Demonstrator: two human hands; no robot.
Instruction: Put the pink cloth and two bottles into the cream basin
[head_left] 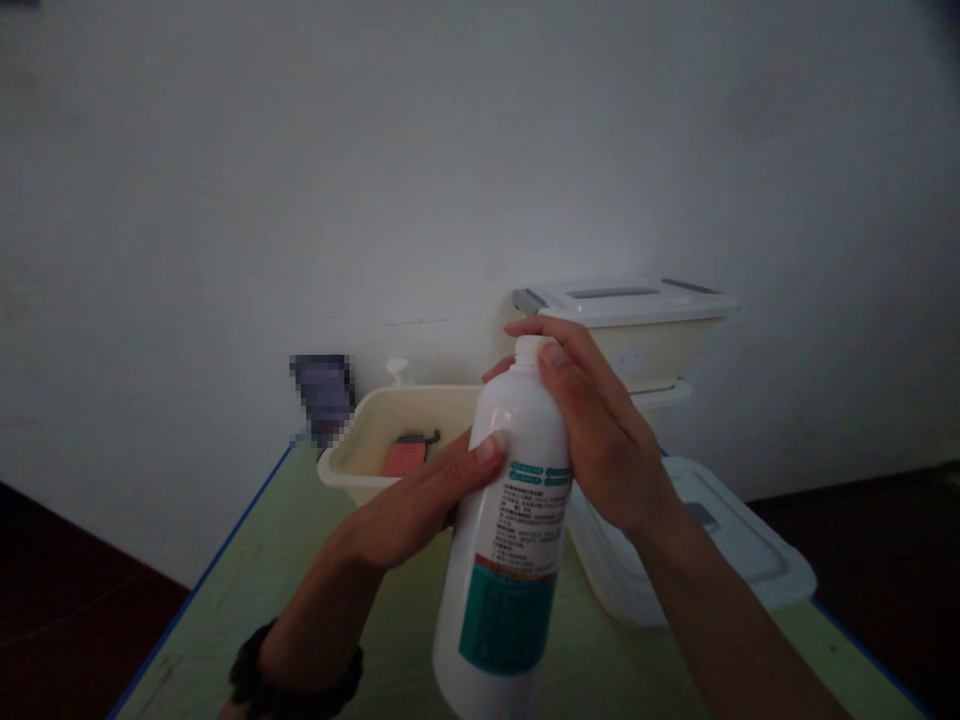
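Observation:
A large white bottle (517,520) with a green and white printed label is held up in front of me, tilted slightly. My left hand (427,495) wraps round its body from the left, the thumb lying on the front and the other fingers hidden behind. At the top, my right hand (607,430) grips the white screw cap (531,347), thumb on the near right side and fingers reaching over and behind it. The cap sits on the bottle's neck.
Behind my left hand stands a cream open bin (341,477) with a red-pink item (406,458) inside. A lidded storage box (645,350) is at the back right, and a loose white lid (750,560) lies nearer. A dark pixelated object (324,392) leans by the wall (225,200).

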